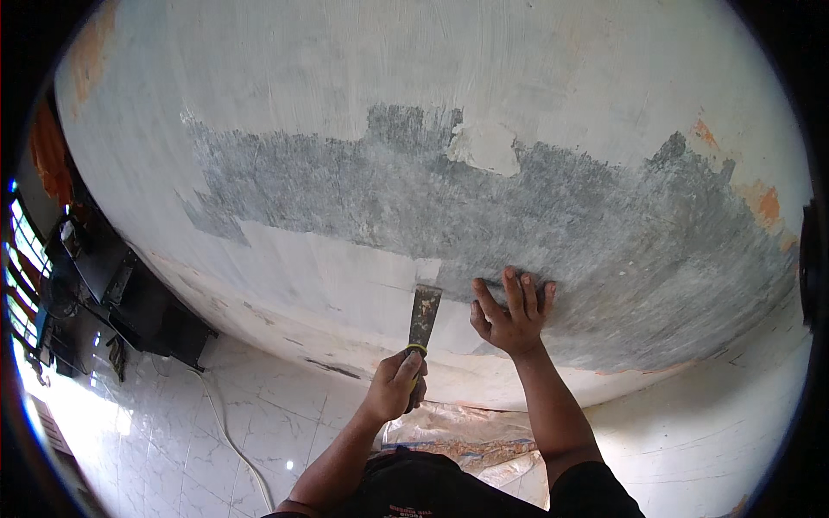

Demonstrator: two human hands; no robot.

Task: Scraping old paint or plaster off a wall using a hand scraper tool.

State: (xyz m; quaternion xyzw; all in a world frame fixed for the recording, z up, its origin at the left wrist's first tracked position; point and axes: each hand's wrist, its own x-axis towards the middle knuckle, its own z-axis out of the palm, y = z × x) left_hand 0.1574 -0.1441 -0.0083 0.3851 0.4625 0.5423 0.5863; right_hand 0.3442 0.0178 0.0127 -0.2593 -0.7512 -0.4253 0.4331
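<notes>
My left hand [394, 386] grips the dark handle of a putty knife [425, 316], which has a yellow-green band below its blade. The blade, spotted with residue, points up the wall. Its tip is at the white coating [337, 272], beside a small paler square at the lower edge of the bare grey patch [388, 188]. To the right, my right hand [516, 320] rests on the wall with fingers spread, holding nothing. An irregular island of pale coating [486, 147] stands at the grey area's upper edge.
Plastic sheeting [473, 427] bearing orange-brown debris lies at the wall's foot, in front of my body. A pale cable [223, 424] crosses the marble-patterned tile floor [175, 453]. Dark furniture [155, 311] and a fan [59, 296] stand at left near a bright window [24, 239].
</notes>
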